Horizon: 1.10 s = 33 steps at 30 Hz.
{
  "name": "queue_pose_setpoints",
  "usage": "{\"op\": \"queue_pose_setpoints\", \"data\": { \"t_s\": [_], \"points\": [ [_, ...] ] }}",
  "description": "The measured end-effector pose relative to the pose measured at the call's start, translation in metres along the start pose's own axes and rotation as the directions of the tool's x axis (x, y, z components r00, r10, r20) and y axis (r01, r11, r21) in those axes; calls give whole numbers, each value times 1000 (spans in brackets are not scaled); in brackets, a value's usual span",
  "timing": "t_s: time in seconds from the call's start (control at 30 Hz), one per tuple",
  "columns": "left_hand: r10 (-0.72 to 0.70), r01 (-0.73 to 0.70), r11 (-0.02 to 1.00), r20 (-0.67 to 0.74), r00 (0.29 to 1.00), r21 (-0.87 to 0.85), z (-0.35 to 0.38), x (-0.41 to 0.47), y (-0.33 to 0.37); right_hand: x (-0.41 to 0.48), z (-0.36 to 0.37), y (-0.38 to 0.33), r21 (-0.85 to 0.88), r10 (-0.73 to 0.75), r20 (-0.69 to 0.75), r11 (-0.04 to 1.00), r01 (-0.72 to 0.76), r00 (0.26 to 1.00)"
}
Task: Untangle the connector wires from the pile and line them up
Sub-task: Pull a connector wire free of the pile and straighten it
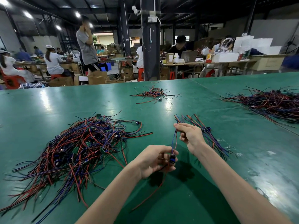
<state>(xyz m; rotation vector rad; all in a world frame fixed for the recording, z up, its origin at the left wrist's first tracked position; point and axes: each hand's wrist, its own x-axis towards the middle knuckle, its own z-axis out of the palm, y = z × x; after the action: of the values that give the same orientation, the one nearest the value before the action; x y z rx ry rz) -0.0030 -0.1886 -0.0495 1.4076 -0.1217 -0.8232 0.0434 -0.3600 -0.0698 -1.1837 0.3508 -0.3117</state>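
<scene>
Head view: left fingers [166, 151] pinch connector wire [172, 158] at near end, right fingers [182, 126] pinch far end.

One view only, worn on my head, wide-angle, facing forward and down over the green table [48, 110]. My left hand [155, 159] and right hand [191, 137] are close under it; the table's far edge is well off.

Bright overhead lamps [27, 14]; glare streaks on green table [169, 104]; wide-angle edge bending; background soft.
</scene>
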Motion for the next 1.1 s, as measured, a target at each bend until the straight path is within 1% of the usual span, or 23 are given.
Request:
{"op": "queue_pose_setpoints", "data": {
  "t_s": [0.17, 0.43, 0.8, 1.1],
  "points": [
    [25, -25, 1000, 16, 1000, 9, -1, 1, -1, 0, 0, 1, -13, -15, 3, 1000, 16, 1000],
    [-6, 9, 999, 66, 998, -47, 0, 0, 0, -1, -1, 0, -19, -19, 5, 1000, 19, 1000],
    [48, -46, 998, 78, 996, -35, -1, 0, -3, -4, 2, -2, -13, -17, 4, 1000, 18, 1000],
    [5, 0, 998, 87, 996, -56, 1, -3, -3, -8, 5, -4, -10, -3, 47, 1000, 3, 999]
  ]
}}
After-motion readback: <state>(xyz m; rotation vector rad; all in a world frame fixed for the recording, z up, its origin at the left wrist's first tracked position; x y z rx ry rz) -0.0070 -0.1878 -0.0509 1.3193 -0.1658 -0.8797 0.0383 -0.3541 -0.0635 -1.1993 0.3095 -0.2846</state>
